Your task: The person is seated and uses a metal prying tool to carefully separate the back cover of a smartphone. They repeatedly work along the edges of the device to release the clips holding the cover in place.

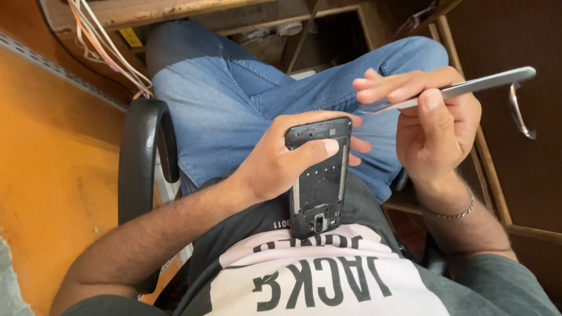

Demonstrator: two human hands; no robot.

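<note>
Black opened phone (pixel 319 175) gripped upright in left hand (pixel 275 164); right hand (pixel 436 131) fingers pinch thin grey panel (pixel 462 88), probably its back cover.

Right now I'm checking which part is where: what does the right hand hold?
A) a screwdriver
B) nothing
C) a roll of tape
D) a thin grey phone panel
D: the right hand pinches a thin grey phone panel edge-on, while the left hand grips the opened phone body over the lap.
</note>
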